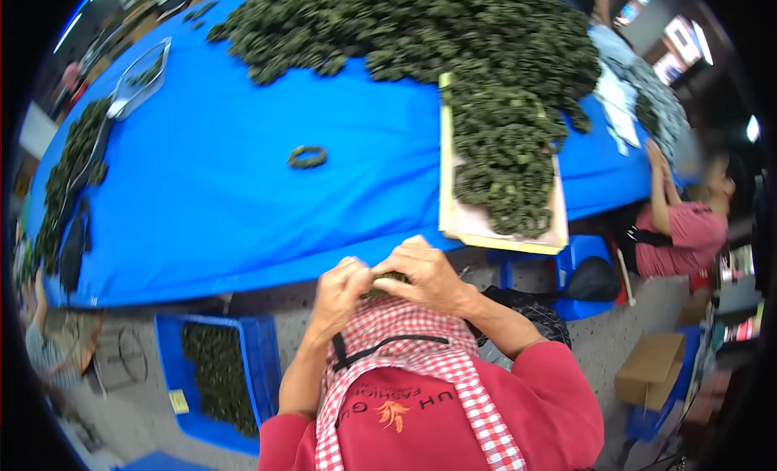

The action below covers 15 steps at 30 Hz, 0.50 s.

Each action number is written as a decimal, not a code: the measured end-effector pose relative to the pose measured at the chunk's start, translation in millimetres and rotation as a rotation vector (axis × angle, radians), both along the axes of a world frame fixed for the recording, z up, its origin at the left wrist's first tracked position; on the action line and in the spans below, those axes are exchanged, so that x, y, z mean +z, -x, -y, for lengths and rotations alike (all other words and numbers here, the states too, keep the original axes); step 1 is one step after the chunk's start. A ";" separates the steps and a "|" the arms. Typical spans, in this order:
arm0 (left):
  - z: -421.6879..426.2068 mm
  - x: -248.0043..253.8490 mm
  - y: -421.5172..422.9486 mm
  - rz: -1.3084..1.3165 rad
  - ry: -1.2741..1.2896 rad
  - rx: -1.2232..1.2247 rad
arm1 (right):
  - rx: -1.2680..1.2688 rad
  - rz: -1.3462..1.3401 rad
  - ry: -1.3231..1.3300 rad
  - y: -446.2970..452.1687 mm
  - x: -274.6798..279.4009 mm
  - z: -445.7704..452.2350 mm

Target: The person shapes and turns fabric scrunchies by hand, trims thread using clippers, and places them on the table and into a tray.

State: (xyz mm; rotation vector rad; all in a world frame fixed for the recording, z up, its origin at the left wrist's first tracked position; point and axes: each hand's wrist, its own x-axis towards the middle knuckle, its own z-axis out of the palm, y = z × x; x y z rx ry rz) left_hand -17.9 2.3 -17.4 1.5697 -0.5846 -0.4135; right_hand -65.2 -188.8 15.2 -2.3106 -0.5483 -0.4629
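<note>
Just beyond the near table edge, in front of the checked apron, my left hand (pixel 340 291) and my right hand (pixel 425 275) are close together. Both have their fingers curled around a small dark green ring (pixel 390 283), mostly covered by the fingers. On the blue tablecloth (pixel 218 188) lies a single dark green ring (pixel 307 157), apart from the rest. A yellow-edged tray (pixel 506 243) full of similar green pieces stands to the right, and a big heap of green pieces (pixel 405 30) covers the far side.
A blue crate (pixel 166 374) with green pieces stands on the floor at left. A clear plastic container (pixel 142 78) and another row of green pieces (pixel 77 159) line the left edge. A person in a pink shirt (pixel 684 238) sits at right, near a cardboard box (pixel 650 370).
</note>
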 end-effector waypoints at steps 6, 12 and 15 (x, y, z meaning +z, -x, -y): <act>-11.2 -0.6 -27.2 -0.219 0.052 -0.115 | -0.169 -0.120 -0.219 -6.3 12.3 2.8; 2.6 1.1 -33.6 -0.284 0.169 -0.110 | -0.661 0.027 -0.017 -15.6 49.3 85.4; -0.3 -10.6 -33.0 -0.286 0.143 -0.138 | -0.727 0.221 0.224 -20.9 42.5 121.9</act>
